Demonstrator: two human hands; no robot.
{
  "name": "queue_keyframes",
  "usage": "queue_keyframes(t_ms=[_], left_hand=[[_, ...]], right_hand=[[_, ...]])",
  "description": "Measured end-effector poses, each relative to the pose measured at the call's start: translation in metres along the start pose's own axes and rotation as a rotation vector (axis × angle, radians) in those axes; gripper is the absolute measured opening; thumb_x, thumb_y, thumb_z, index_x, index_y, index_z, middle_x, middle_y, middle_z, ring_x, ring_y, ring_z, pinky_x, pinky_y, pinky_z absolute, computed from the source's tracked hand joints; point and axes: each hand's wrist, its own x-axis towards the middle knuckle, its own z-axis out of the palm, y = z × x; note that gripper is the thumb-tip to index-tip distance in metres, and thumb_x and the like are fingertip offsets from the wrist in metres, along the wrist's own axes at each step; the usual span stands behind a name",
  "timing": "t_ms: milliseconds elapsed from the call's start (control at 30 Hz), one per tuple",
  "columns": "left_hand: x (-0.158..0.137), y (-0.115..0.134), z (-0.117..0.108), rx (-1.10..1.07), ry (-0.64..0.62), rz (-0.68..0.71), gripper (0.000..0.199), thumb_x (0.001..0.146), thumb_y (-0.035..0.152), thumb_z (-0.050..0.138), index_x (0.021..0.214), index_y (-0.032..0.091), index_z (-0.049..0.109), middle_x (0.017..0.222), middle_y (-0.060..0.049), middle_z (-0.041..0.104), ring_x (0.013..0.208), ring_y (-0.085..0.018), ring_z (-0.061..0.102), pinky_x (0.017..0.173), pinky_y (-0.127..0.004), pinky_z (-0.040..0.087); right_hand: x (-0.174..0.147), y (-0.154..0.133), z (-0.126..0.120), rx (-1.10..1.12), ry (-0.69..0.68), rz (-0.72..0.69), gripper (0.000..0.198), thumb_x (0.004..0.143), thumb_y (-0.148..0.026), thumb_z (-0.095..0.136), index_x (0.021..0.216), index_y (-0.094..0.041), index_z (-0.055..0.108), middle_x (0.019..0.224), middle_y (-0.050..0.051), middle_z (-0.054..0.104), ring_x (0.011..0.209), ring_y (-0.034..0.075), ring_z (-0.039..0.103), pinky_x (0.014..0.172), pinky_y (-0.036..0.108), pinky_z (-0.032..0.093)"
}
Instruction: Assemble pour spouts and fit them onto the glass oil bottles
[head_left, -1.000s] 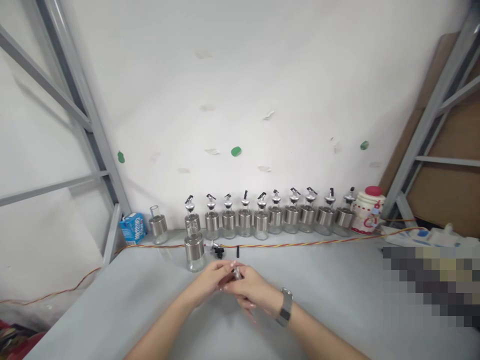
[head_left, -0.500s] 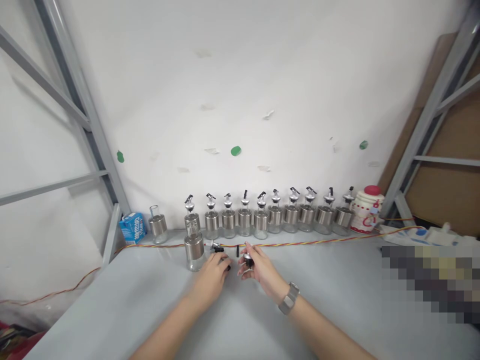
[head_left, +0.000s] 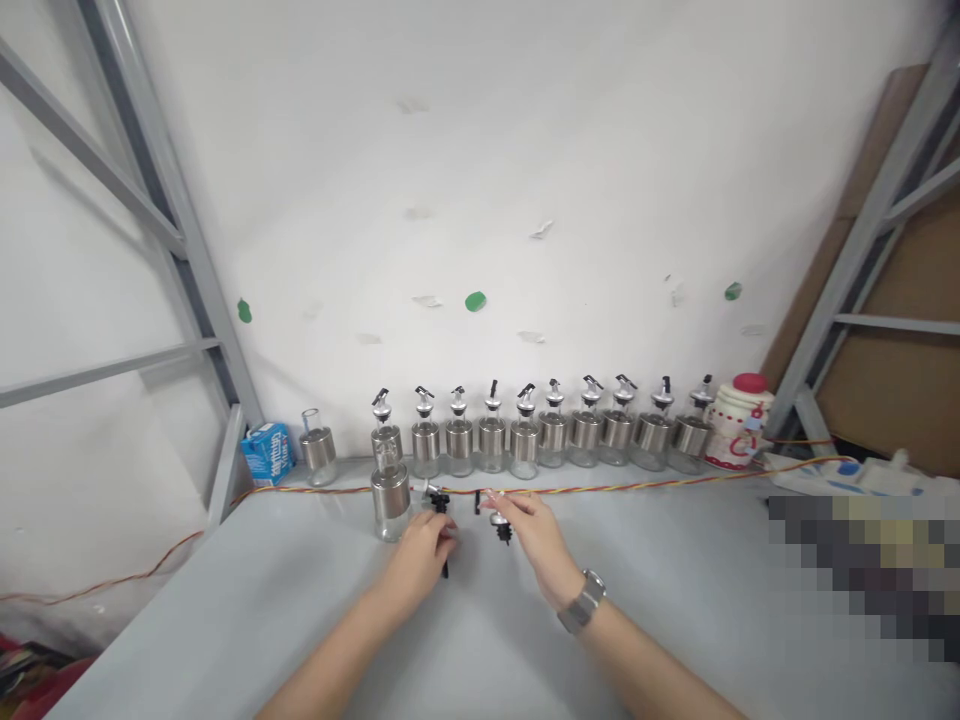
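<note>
My right hand (head_left: pixel 536 535) pinches a bottle pourer (head_left: pixel 502 527), which has a silver cap and a ribbed black stopper pointing down. My left hand (head_left: pixel 427 550) is closed on a thin black piece (head_left: pixel 445 571) whose end sticks out below the fingers; the rest is hidden. Just beyond the left fingers lie a silver pourer part (head_left: pixel 429 489) and black parts (head_left: pixel 441 501). Between the hands, farther back, is a small black strip (head_left: pixel 477 502). A glass bottle with a steel band (head_left: pixel 391 495) and no pourer stands left of my left hand.
Several bottles fitted with pourers (head_left: pixel 523 440) line the wall. Another bottle without a pourer (head_left: pixel 319 455) stands beside a blue carton (head_left: pixel 268 455) at left. A red-topped white jar (head_left: pixel 739 425) ends the row. A twisted red-yellow wire (head_left: pixel 600 489) crosses the grey table (head_left: pixel 480 640).
My right hand has turned palm-down, so the pourer now hangs with its black stopper more exposed. The thin black piece now points down out of my left hand. The view has shifted slightly.
</note>
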Motion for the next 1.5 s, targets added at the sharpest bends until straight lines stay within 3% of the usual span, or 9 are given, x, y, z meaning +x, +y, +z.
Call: queue_keyframes(t_ms=[167, 267, 400, 567, 833, 967, 1067, 1233, 1500], left_hand=[[0.000, 0.002, -0.005, -0.002, 0.074, -0.150, 0.032, 0.081, 0.038, 0.035, 0.071, 0.017, 0.057, 0.066, -0.005, 0.059, 0.063, -0.017, 0.054, 0.061, -0.028, 0.037], [-0.005, 0.001, -0.006, 0.062, 0.024, -0.239, 0.032, 0.069, 0.049, 0.050, 0.061, 0.018, 0.054, 0.057, -0.003, 0.055, 0.055, -0.018, 0.051, 0.056, -0.028, 0.033], [-0.012, 0.003, -0.005, 0.140, -0.087, -0.176, 0.017, 0.068, 0.034, 0.054, 0.067, 0.018, 0.055, 0.071, -0.005, 0.058, 0.068, -0.019, 0.053, 0.062, -0.027, 0.034], [-0.012, 0.006, -0.005, 0.104, -0.053, -0.148, 0.009, 0.071, 0.021, 0.047, 0.072, 0.016, 0.055, 0.077, -0.007, 0.057, 0.077, -0.020, 0.052, 0.069, -0.029, 0.035], [0.002, 0.012, -0.020, -0.279, 0.029, -0.152, 0.017, 0.075, 0.032, 0.047, 0.077, 0.017, 0.055, 0.075, -0.004, 0.063, 0.072, -0.016, 0.057, 0.068, -0.026, 0.040], [-0.003, 0.025, -0.025, -0.739, -0.139, -0.078, 0.017, 0.066, 0.032, 0.061, 0.067, 0.016, 0.057, 0.105, -0.008, 0.058, 0.096, -0.020, 0.052, 0.081, -0.029, 0.038], [-0.007, 0.030, -0.019, -0.939, -0.252, -0.046, 0.020, 0.064, 0.032, 0.064, 0.063, 0.015, 0.054, 0.094, -0.007, 0.061, 0.086, -0.019, 0.056, 0.077, -0.031, 0.040], [-0.007, 0.029, -0.012, -1.014, -0.248, -0.048, 0.023, 0.067, 0.034, 0.063, 0.064, 0.015, 0.050, 0.076, -0.002, 0.060, 0.069, -0.014, 0.056, 0.070, -0.029, 0.041], [-0.006, 0.026, -0.015, -1.021, -0.207, -0.050, 0.022, 0.064, 0.033, 0.066, 0.065, 0.014, 0.053, 0.078, -0.002, 0.058, 0.074, -0.014, 0.053, 0.071, -0.027, 0.040]], right_hand=[[-0.003, -0.005, -0.002, 0.202, -0.023, 0.052, 0.030, 0.067, -0.046, 0.059, 0.065, -0.016, 0.062, 0.060, 0.000, 0.053, 0.054, 0.012, 0.042, 0.051, 0.024, 0.029], [-0.003, -0.003, 0.001, 0.314, -0.038, 0.114, 0.028, 0.064, -0.043, 0.061, 0.058, -0.017, 0.051, 0.051, -0.005, 0.043, 0.044, 0.008, 0.032, 0.045, 0.023, 0.025], [-0.002, 0.000, 0.004, 0.388, -0.028, 0.170, 0.033, 0.059, -0.039, 0.065, 0.055, -0.020, 0.039, 0.044, -0.009, 0.033, 0.038, 0.006, 0.026, 0.044, 0.022, 0.025], [-0.001, 0.002, 0.005, 0.456, 0.001, 0.200, 0.036, 0.057, -0.040, 0.066, 0.059, -0.020, 0.036, 0.044, -0.010, 0.036, 0.037, 0.005, 0.028, 0.044, 0.023, 0.027], [-0.003, 0.001, 0.007, 0.425, -0.073, 0.203, 0.034, 0.057, -0.038, 0.065, 0.064, -0.020, 0.037, 0.038, -0.012, 0.035, 0.031, 0.004, 0.026, 0.039, 0.020, 0.021], [-0.005, 0.004, 0.010, 0.379, -0.183, 0.218, 0.033, 0.058, -0.037, 0.065, 0.065, -0.020, 0.037, 0.035, -0.012, 0.037, 0.029, 0.004, 0.026, 0.036, 0.020, 0.019], [-0.009, 0.002, 0.012, 0.341, -0.315, 0.213, 0.033, 0.059, -0.039, 0.065, 0.068, -0.019, 0.040, 0.034, -0.011, 0.040, 0.029, 0.005, 0.032, 0.036, 0.019, 0.021], [-0.013, -0.008, 0.013, 0.380, -0.435, 0.225, 0.039, 0.058, -0.047, 0.066, 0.075, -0.017, 0.048, 0.050, -0.005, 0.052, 0.037, 0.007, 0.043, 0.039, 0.020, 0.031], [-0.009, -0.005, 0.009, 0.389, -0.504, 0.148, 0.035, 0.064, -0.044, 0.064, 0.077, -0.012, 0.057, 0.043, -0.007, 0.045, 0.038, 0.004, 0.034, 0.044, 0.021, 0.028]])
